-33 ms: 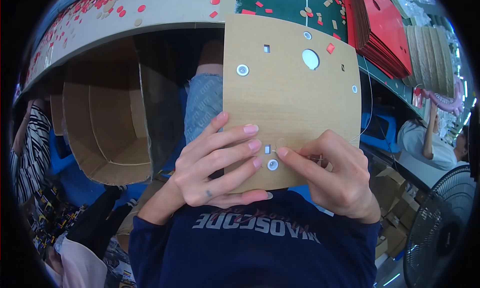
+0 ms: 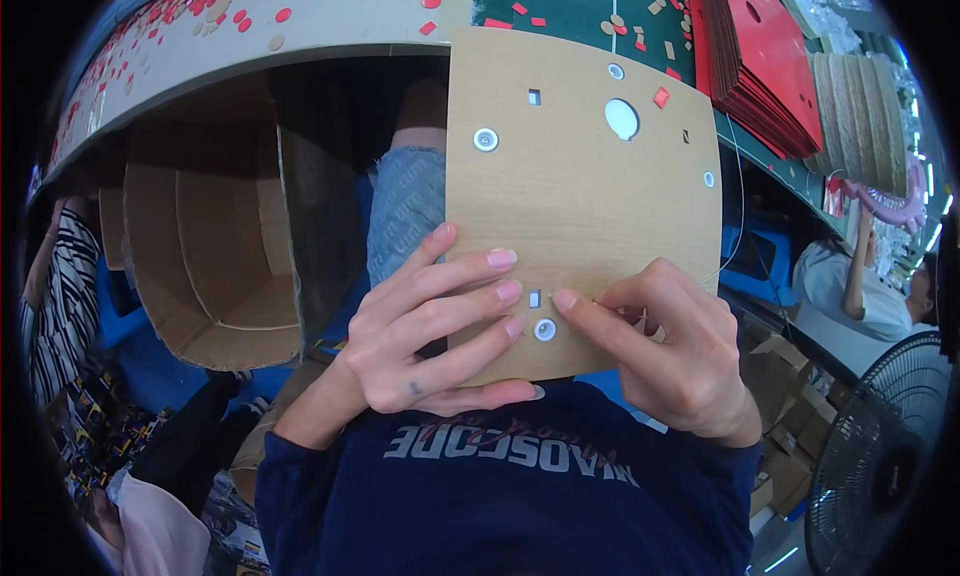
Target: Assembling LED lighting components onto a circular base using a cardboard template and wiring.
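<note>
A brown cardboard sheet (image 2: 585,216) with punched holes and several white ring eyelets lies in front of me, its near edge close to my shirt. My left hand (image 2: 430,321) rests on its near left part, fingers stretched out and spread, thumb by the near edge. My right hand (image 2: 675,351) is closed in a pinch at the sheet's near side. A thin white cord (image 2: 742,191) runs down past the right edge into it. One right fingertip presses beside a small rectangular hole (image 2: 535,299), just above a white eyelet (image 2: 545,330). The curled fingers partly hide the cord.
An open cardboard box (image 2: 235,216) stands at left under the white table (image 2: 340,16). Red and brown cutouts litter the tabletop. Stacked red boards (image 2: 765,61) and a cord spool (image 2: 858,116) are at far right. A black fan (image 2: 880,466) stands near right. Other people sit at both sides.
A small brown disc beside my right fingertip shows less than before. The white cord end near the rectangular hole no longer shows clearly. Both hands stay nearly in place.
</note>
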